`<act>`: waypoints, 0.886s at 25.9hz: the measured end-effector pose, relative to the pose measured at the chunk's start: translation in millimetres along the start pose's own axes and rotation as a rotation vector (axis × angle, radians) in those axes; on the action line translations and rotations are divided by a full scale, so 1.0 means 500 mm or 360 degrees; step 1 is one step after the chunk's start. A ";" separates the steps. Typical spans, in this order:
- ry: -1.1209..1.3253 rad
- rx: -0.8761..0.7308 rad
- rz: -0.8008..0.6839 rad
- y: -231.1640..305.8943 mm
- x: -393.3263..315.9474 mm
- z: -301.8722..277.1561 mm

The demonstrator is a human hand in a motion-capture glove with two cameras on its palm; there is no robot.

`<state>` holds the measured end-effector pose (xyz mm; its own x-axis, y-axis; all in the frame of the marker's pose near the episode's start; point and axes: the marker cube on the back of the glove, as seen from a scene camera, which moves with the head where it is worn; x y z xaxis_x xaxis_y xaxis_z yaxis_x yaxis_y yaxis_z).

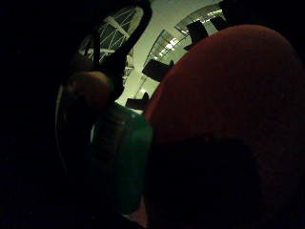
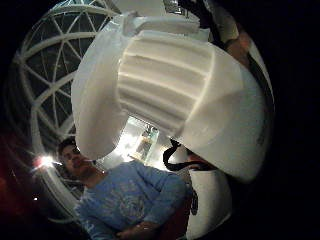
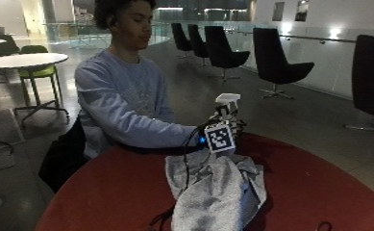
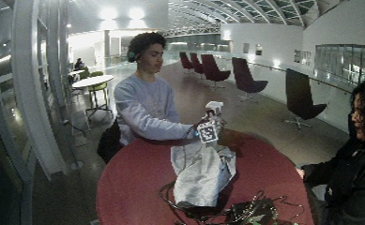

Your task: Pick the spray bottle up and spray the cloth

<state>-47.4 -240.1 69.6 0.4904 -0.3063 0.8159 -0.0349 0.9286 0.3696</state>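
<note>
Closest to the outside camera, the grey cloth (image 3: pixel 215 190) lies bunched on the red desk (image 3: pixel 314 187), running from the near edge toward the person in a light blue sweater. Behind its far end I see the right hand (image 3: pixel 219 131) raised above the desk, fingers curled around the bottle (image 3: pixel 229 108), which stands upright with its white head (image 3: pixel 227 98) showing above the hand. From the wide outside view I get the same: bottle (image 4: pixel 213 112) held over the cloth's (image 4: pixel 201 176) far end, and it adds a tangle of cables (image 4: pixel 244 211) on the desk's near edge. Only the thumb side palm view shows the ribbed white spray head (image 2: pixel 170 90) up close. Only the little finger side view shows the bottle's green body (image 1: pixel 126 157), with the red desk (image 1: pixel 228 90) beside it.
</note>
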 end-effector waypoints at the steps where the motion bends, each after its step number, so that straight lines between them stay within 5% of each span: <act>1: 0.0010 -0.0019 0.0004 0.004 0.004 0.000; 11: 0.0221 -0.0124 0.0016 0.063 -0.041 -0.068; 23: 0.0885 0.0100 0.0071 0.271 -0.111 -0.398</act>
<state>93.8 -55.7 -13.8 0.8721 -0.0943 0.4802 -0.1095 0.9187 0.3794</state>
